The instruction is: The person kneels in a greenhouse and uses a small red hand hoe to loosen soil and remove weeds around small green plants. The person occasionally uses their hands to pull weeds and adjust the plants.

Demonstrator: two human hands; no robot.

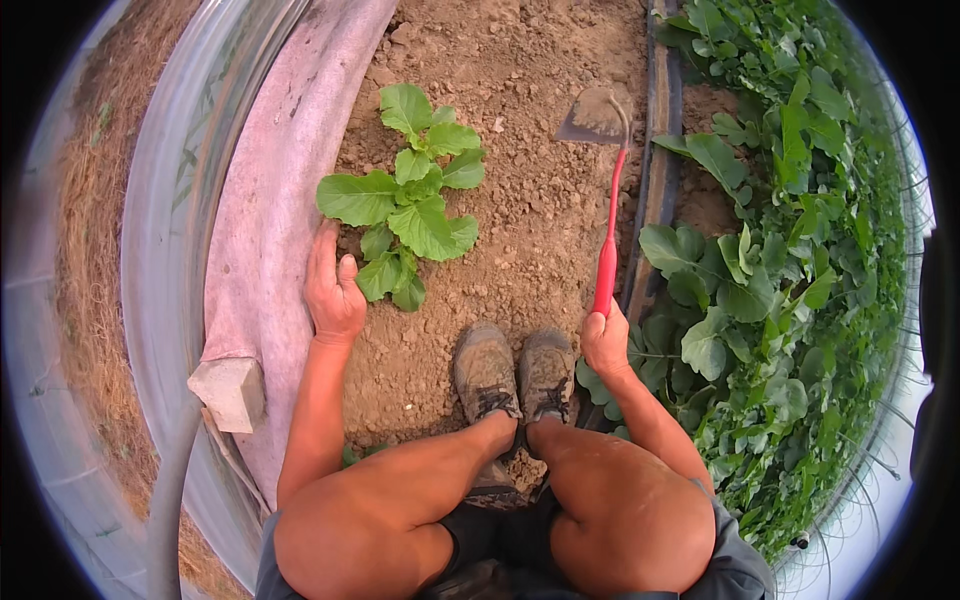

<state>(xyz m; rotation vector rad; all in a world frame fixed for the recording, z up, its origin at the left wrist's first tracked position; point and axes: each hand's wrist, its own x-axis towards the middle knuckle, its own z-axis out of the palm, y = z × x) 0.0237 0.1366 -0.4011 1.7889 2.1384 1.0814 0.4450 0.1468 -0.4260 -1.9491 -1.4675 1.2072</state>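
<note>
A long-necked hand hoe has its red handle (607, 274) in the grip of my right hand (606, 341). Its broad soil-stained metal blade (594, 118) lies at ground level, far ahead on the right. My left hand (335, 292) is empty, with the thumb apart from the fingers. It rests beside the lower left leaves of leafy green plants (424, 225), between them and a pinkish fabric sheet (262, 217). Its fingertips reach just under a broad leaf. Where the stems enter the soil is hidden by leaves.
Dry crumbly soil (517, 247) lies around my shoes (487, 367). A concrete block (231, 391) weighs on the fabric near a grey pipe (174, 495) and clear plastic film (161, 247). Along the right, a dark edging strip (656, 165) borders dense leafy crops (795, 285).
</note>
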